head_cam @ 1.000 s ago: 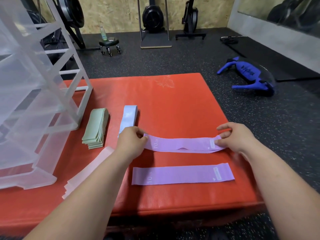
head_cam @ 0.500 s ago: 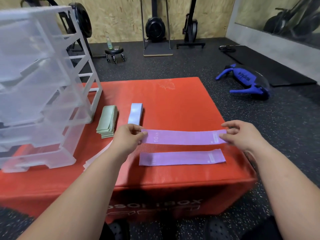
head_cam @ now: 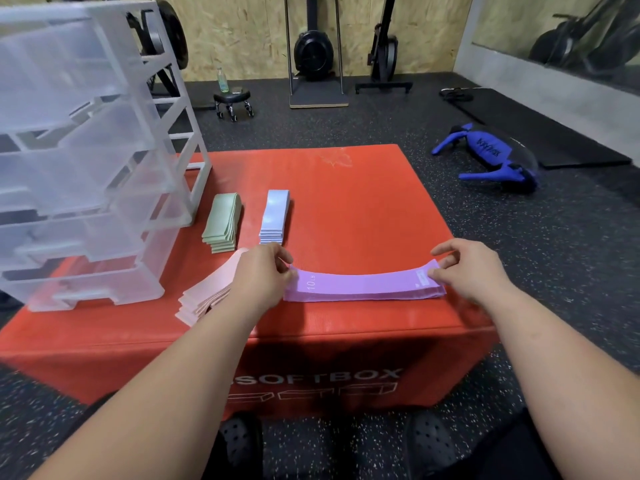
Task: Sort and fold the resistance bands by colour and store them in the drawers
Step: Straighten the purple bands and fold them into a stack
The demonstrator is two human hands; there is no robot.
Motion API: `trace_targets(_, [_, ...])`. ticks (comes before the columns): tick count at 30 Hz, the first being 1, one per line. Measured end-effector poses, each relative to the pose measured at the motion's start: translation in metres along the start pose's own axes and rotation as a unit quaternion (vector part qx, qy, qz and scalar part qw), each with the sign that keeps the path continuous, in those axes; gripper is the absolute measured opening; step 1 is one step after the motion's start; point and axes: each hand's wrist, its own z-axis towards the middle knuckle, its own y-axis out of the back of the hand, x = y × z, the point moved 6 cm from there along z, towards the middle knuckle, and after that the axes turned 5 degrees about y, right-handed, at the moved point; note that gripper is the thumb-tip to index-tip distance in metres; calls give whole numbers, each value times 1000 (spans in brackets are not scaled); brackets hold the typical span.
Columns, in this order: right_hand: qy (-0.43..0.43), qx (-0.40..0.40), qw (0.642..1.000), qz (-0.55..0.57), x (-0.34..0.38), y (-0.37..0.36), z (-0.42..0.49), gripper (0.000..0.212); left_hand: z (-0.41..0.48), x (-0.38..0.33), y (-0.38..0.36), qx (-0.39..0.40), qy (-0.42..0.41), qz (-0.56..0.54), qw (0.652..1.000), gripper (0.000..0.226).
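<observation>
1. Head view, nearest first: two black perforated shoes [head_cam: 429,441] stand on the speckled floor [head_cam: 571,271], the left one partly hidden by the left forearm.
2. Red padded table [head_cam: 346,188] carries "SOFTBOX" on its front face. The start of the lettering is lost behind that forearm.
3. Left grip [head_cam: 263,275] pinches the left end of the purple band [head_cam: 363,284] with thumb and curled fingers, beside the "10 LB" print.
4. Right grip [head_cam: 464,268] pinches the right end at the white tag, with the forefinger stretched above and the other fingers curled.
5. That band sits near the table's 6 o'clock edge, over a second purple band [head_cam: 381,298] of which only a front strip shows. I cannot tell whether the two touch along the middle.
6. Pink stack [head_cam: 204,296] lies at 9 o'clock of the purple band, its far end covered by the left wrist.
7. Green stack [head_cam: 221,223] and pale blue stack [head_cam: 273,216] lie side by side at 11 o'clock, apart.
8. Translucent drawer unit [head_cam: 86,168] stands at the table's 9 o'clock, cut off by the frame edge, and its contents are hard to make out.
9. Blue gym gear [head_cam: 491,157] lies on the floor at 2 o'clock.
</observation>
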Motion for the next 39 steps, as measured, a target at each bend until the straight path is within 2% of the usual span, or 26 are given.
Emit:
trace_targets(3, [11, 14, 999, -30, 2, -5, -4, 32, -4, -2, -4, -15, -28, 25, 999, 11])
trace_targets(14, [36, 24, 995, -87, -8, -14, -5, 31, -9, -4, -16, -2, -54, 96, 994, 12])
trace_targets(21, [44, -2, 997, -57, -11, -15, 2, 30, -4, -2, -16, -12, -55, 117, 991, 15])
trace_targets(24, [59, 13, 992, -107, -14, -18, 5, 33, -3, -2, -19, 1, -63, 141, 988, 24])
trace_targets(28, [122, 15, 976, -180, -4, -19, 4, 40, -2, -8, -22, -4, -114, 152, 982, 41])
trace_targets(30, [186, 51, 965, -176, 6, -25, 3, 46, -3, -16, -24, 21, -166, 149, 975, 48])
trace_targets(33, [268, 161, 929, -200, 12, -46, -1, 58, -10, -19, -35, 112, -222, 187, 950, 60])
trace_targets(35, [271, 192, 922, -201, 12, -52, -1, 50, -14, -18, -38, 142, -229, 190, 944, 57])
trace_targets(39, [278, 181, 923, -194, 12, -49, 4, 34, -15, -22, -37, 134, -244, 172, 945, 41])
